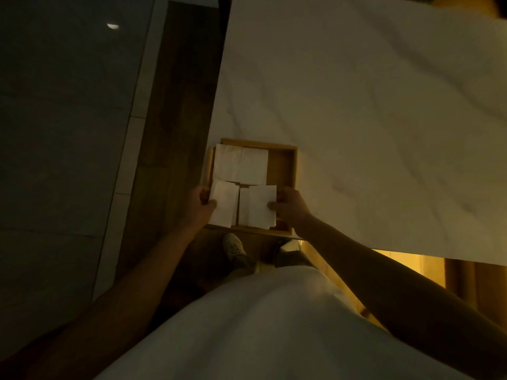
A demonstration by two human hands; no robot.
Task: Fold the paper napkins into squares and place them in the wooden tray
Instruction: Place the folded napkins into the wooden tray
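Observation:
A square wooden tray (282, 165) sits at the near left corner of a white-covered surface. Two folded white napkins (241, 164) lie side by side in its far half. My left hand (201, 205) pinches the left edge of another folded napkin (225, 205) over the tray's near left part. My right hand (290, 207) pinches the right edge of a second folded napkin (258, 208) over the near right part. Whether these two rest on the tray floor is unclear in the dim light.
The white surface (370, 119) stretches far and right of the tray. Its left edge drops to a dark wooden floor strip (175, 105) and grey tiles (68, 133). My shoe (236, 249) stands just below the tray's near edge.

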